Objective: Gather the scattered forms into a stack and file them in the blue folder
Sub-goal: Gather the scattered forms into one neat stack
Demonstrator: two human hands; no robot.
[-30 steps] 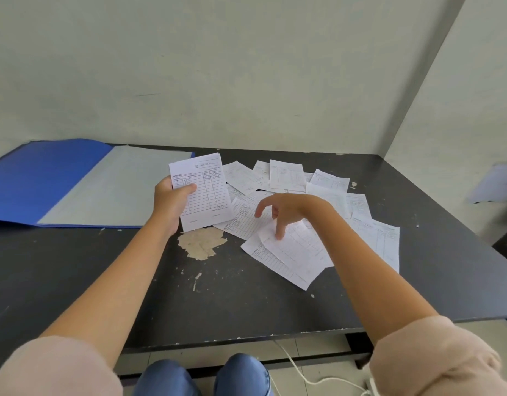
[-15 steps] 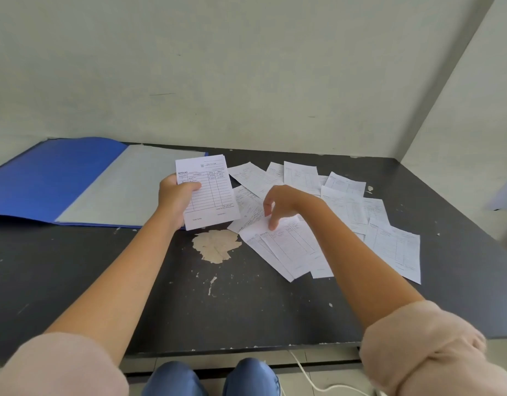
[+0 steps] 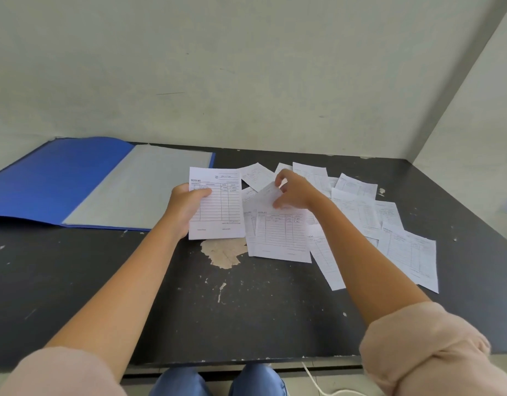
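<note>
Stack of forms [image 3: 220, 215]: gripped by left hand [image 3: 183, 208], frame centre.
Right hand [image 3: 293, 195]: pinches top edge of one loose form [image 3: 280, 235].
Scattered forms [image 3: 357, 210]: right of centre, on black table [image 3: 246, 310].
Blue folder [image 3: 61, 178]: open, left of frame.

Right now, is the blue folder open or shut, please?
Open: the blue card folder lies spread flat, its grey inner leaf showing.

The blue folder [image 3: 55, 178] lies open and flat at the back left, and its inside page is grey. One white form [image 3: 218, 210] with black lines is held up just beside it. The other forms [image 3: 360, 212] lie spread out on the right, many overlapping, and the front form [image 3: 280, 235] is tipped up at its top edge
</note>
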